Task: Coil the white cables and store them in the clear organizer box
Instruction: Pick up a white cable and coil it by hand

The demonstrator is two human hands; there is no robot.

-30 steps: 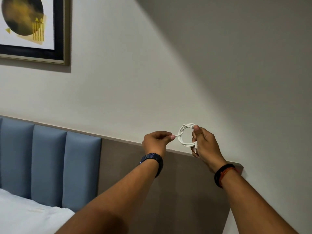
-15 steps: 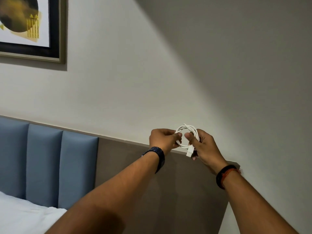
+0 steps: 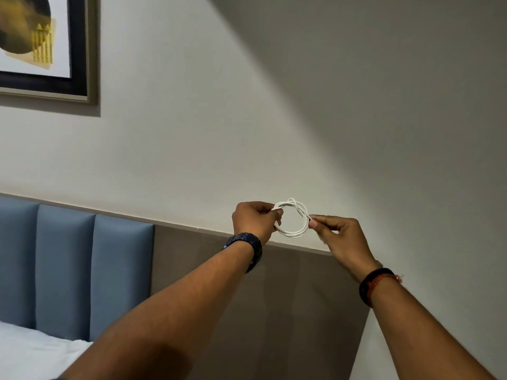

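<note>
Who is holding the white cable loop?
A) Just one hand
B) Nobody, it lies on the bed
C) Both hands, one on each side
C: the left hand pinches one side of the coiled white cable and the right hand pinches the other side, holding it up in front of the wall.

One camera sits on the person's head. It faces the wall [image 3: 192,133] and looks forward. Both arms [image 3: 178,311] come in from the bottom edge, so the left hand [image 3: 253,222], the right hand [image 3: 340,237] and the cable [image 3: 290,235] are near it. The view leans: the headboard [image 3: 65,270] top slopes down to the right. A picture [image 3: 41,45] shows in the top left corner and the bed [image 3: 33,352] in the bottom left.
</note>
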